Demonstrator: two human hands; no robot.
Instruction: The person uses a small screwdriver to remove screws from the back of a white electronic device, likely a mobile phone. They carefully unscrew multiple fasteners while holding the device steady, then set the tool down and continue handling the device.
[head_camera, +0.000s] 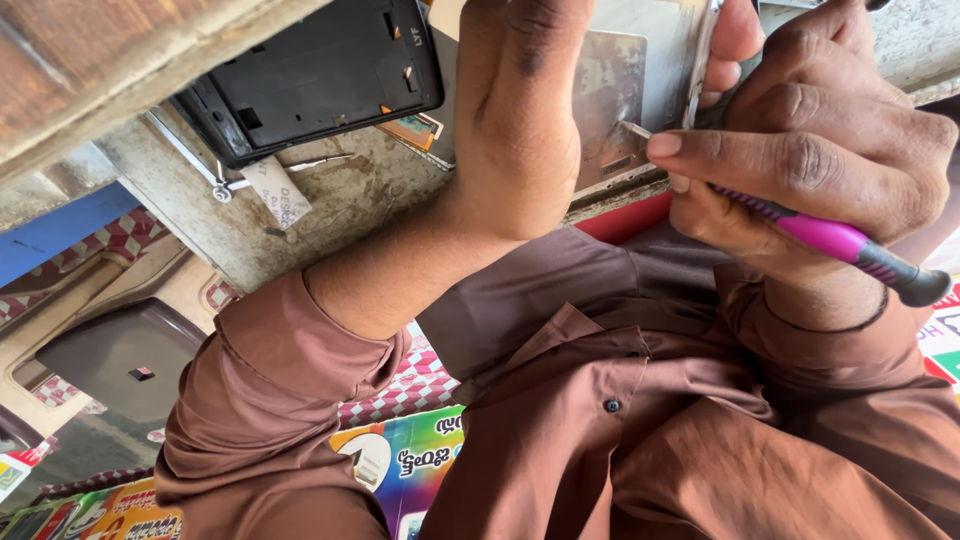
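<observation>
Working a slim pink-and-black-handled screwdriver at a flat grey metal plate on the stained counter.

Right hand grip is closed around the screwdriver, forefinger along the shaft, tip at the plate's lower edge. Left hand presses flat on the plate, fingers extended, grasping nothing. A black plastic device shell lies apart. Recommend firm downward pressure, tip kept square.
</observation>
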